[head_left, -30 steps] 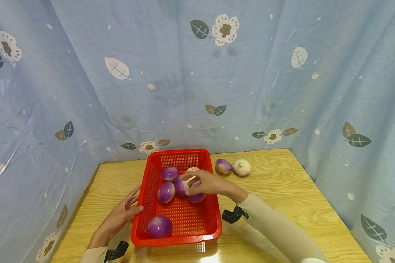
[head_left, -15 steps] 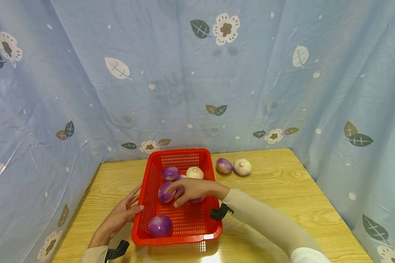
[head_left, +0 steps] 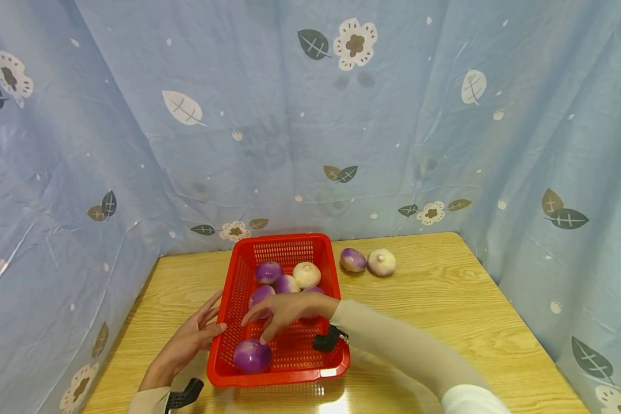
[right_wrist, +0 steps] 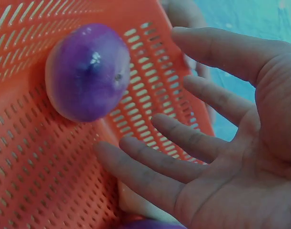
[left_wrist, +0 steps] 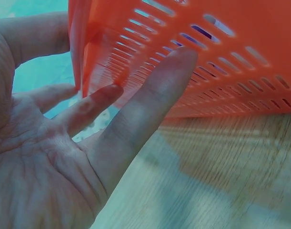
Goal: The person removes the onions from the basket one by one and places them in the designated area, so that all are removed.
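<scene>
A: Target first, quick. Where is it found?

B: The round, glossy purple turnip-like vegetable is seen inside the red perforated plastic basket, in its near-left corner. Five similar vegetables are grouped toward the far end, one of them cream; two are partly covered by the right hand.

A: Anything grasped?

B: Nothing by the right. It is held over the basket floor, fingers loosely spread; in the right wrist view a gap is shown between the fingers and the purple skin. By the left hand, fingers extended, the basket's left side is touched, not clenched. Whether any weight is borne there cannot be told.

A: Handling?

B: Judged firm and stiff, moderately heavy for its size. The smooth skin could be slippery; bruising might be caused by a drop. Best gripped from above, round its widest part, thumb opposite fingers; the side facing the corner is tighter. The basket is judged light and slightly flexible, best steadied at the rim.

A: Outside it?

B: A purple-and-white oval vegetable and a round cream one are placed side by side on the wood-grain table, right of the basket's far end.
</scene>
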`<control>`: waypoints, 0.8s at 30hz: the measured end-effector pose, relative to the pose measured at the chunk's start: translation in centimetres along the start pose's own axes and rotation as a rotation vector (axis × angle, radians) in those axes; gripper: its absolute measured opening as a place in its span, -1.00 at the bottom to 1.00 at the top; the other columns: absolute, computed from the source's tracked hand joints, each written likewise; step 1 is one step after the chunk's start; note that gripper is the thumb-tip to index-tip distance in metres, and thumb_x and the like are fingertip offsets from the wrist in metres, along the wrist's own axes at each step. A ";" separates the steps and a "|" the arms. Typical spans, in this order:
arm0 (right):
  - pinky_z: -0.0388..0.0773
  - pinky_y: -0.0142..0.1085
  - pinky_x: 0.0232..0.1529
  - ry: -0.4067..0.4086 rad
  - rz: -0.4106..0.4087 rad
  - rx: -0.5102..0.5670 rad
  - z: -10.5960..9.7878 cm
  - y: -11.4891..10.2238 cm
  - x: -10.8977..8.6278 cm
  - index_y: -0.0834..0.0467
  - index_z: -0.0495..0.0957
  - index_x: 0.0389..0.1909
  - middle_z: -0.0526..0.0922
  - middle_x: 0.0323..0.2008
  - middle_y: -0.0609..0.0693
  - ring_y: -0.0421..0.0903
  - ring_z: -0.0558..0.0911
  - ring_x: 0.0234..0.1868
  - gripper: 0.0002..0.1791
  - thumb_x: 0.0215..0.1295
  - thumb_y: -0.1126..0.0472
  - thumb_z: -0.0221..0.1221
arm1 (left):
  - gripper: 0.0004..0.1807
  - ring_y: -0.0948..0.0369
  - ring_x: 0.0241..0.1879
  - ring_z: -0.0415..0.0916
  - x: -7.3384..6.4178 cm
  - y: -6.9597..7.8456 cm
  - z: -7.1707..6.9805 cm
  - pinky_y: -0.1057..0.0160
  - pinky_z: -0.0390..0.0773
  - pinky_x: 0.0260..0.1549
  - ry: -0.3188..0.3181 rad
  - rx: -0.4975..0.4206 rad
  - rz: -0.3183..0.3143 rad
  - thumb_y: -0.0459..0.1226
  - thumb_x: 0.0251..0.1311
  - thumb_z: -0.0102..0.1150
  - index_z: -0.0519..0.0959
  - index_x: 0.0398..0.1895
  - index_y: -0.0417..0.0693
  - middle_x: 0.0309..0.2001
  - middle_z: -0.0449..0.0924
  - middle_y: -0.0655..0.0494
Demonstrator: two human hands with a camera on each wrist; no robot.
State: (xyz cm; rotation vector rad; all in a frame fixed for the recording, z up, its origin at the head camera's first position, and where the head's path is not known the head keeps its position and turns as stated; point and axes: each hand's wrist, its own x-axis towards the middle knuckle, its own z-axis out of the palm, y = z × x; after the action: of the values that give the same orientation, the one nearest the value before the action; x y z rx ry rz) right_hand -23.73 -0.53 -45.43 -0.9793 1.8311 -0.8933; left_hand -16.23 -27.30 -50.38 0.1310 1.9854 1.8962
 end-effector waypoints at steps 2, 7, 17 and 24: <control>0.68 -0.21 -0.04 -0.019 0.023 0.019 0.4 -0.1 0.4 0.02 0.48 0.26 0.47 0.30 0.12 -0.16 0.67 -0.02 -0.41 0.17 0.26 0.35 | -0.12 -0.07 0.19 0.52 0.0 0.0 0.0 -0.14 0.64 -0.04 0.005 0.005 -0.004 -0.29 0.37 0.06 -0.19 0.59 0.34 0.53 -0.11 -0.30; 0.68 -0.27 -0.10 -0.047 0.040 -0.032 1.0 -0.1 1.2 -0.03 0.51 0.23 0.51 0.25 0.03 -0.27 0.64 -0.13 -0.44 0.17 0.24 0.36 | -0.14 -0.05 0.20 0.51 -0.1 0.0 0.1 -0.14 0.64 -0.04 0.010 0.008 -0.004 -0.27 0.38 0.05 -0.17 0.59 0.35 0.53 -0.10 -0.29; 0.56 -0.46 -0.02 -0.081 0.024 -0.203 2.0 0.4 2.8 -0.14 0.51 0.22 0.56 0.17 -0.19 -0.34 0.58 -0.01 -0.47 0.21 0.17 0.34 | -0.13 -0.07 0.25 0.46 -0.1 0.0 0.2 -0.14 0.63 -0.03 0.005 0.003 -0.002 -0.29 0.38 0.06 -0.18 0.59 0.33 0.53 -0.12 -0.30; 0.53 -0.43 0.05 -0.071 0.062 -0.255 2.5 0.3 3.1 -0.19 0.51 0.23 0.55 0.13 -0.25 -0.33 0.54 -0.01 -0.43 0.17 0.14 0.37 | -0.12 -0.13 0.28 0.42 -0.1 0.0 0.1 -0.14 0.63 -0.01 0.015 0.024 0.003 -0.28 0.37 0.07 -0.18 0.59 0.34 0.53 -0.10 -0.30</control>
State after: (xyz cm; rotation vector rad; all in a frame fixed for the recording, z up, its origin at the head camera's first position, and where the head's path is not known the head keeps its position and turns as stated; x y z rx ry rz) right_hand -22.52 -3.57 -47.73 -1.0890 1.9350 -0.5891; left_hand -16.10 -27.23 -50.37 0.1267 2.0193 1.8809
